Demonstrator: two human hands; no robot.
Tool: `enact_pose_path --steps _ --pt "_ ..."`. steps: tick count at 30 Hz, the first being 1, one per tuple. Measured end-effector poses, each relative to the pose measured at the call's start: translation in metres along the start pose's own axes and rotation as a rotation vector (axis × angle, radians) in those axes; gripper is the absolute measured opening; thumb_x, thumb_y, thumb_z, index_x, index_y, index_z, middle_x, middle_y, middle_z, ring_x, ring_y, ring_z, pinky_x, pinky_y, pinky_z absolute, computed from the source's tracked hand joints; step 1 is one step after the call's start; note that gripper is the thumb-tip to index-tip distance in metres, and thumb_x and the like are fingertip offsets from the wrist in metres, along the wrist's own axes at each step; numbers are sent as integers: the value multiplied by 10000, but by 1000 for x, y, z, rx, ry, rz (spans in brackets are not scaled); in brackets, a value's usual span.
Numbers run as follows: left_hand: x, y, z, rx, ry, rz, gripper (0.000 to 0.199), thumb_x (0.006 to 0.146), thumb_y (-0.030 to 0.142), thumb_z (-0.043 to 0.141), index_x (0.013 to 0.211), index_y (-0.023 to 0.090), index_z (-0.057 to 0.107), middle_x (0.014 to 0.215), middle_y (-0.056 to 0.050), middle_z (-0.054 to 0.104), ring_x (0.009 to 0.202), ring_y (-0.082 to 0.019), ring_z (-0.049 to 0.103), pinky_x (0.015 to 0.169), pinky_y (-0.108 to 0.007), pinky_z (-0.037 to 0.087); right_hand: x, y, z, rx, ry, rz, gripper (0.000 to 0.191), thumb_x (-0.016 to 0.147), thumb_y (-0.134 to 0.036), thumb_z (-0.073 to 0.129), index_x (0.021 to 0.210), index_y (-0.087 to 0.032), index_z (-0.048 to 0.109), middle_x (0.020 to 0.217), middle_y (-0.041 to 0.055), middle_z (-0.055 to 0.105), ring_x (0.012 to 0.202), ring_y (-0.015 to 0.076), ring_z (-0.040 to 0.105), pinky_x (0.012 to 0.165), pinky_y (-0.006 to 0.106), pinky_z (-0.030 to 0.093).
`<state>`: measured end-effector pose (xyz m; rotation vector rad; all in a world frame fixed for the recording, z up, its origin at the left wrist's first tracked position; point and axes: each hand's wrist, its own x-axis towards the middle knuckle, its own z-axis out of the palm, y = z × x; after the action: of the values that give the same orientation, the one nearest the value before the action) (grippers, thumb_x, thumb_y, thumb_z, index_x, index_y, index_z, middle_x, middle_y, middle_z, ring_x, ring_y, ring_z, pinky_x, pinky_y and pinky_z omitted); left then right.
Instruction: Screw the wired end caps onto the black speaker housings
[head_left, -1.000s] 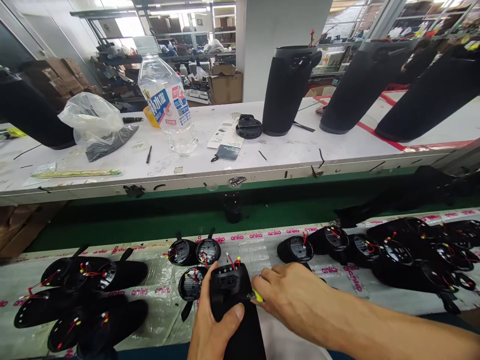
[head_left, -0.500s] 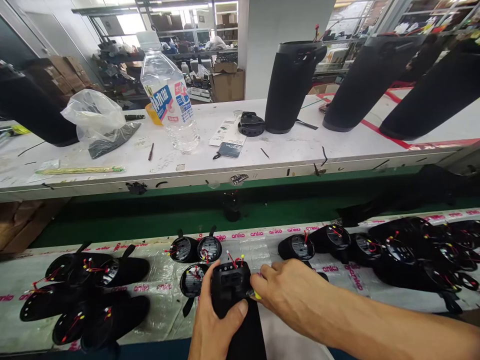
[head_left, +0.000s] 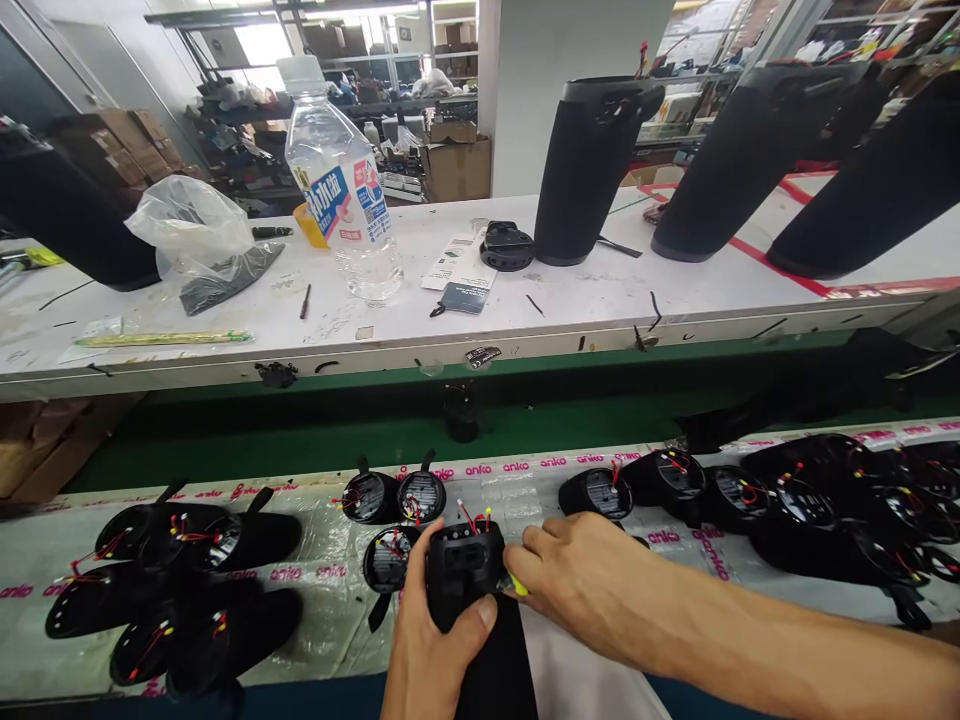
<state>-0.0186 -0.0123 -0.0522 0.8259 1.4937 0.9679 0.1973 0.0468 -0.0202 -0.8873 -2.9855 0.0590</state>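
My left hand point(head_left: 442, 640) is wrapped around the upper part of a black cylindrical speaker housing point(head_left: 466, 570), thumb on its near side. The housing leans in front of me, its upper end toward the bench, with thin red wires point(head_left: 474, 520) and small connectors sticking out of the top. At its right side, my right hand point(head_left: 562, 575) is closed around a yellow-handled tool point(head_left: 517, 585). Most of the tool is hidden by the fingers, so its kind is unclear; its front end meets the housing's right edge.
Similar wired housings lie on the wrapped lower surface, left point(head_left: 255, 540) and right point(head_left: 675, 475). On the white bench point(head_left: 420, 330) stand a plastic bottle point(head_left: 341, 190), a plastic bag point(head_left: 191, 225), a black round part point(head_left: 506, 247) and tall black housings point(head_left: 589, 175).
The view has shifted slightly. Both hands keep their hold, and a little more of the yellow handle shows below my right fingers.
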Motion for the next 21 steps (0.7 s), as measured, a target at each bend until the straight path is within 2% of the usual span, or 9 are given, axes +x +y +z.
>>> enact_pose_path --steps 8,13,21 --pt "-2 13 4 85 18 15 866 756 480 753 1545 219 511 1415 -131 752 1393 -402 634 1227 -563 370 1 -7 -3 -34 -44 13 214 953 -183 772 938 -231 564 834 6 623 660 213 553 495 413 172" --pt "-1 10 3 56 -7 -4 890 758 488 762 1563 233 481 1419 -127 750 1388 -408 637 1213 -577 378 2 -2 -4 -17 -34 -17 181 990 -178 735 969 -228 562 823 -2 628 646 206 559 498 409 187" --pt "0 4 3 76 12 19 870 745 486 770 1546 243 532 1413 -125 754 1380 -420 645 1231 -588 362 0 0 -1 21 -16 -2 151 999 -161 691 987 -219 553 816 2 639 641 198 569 515 390 217"
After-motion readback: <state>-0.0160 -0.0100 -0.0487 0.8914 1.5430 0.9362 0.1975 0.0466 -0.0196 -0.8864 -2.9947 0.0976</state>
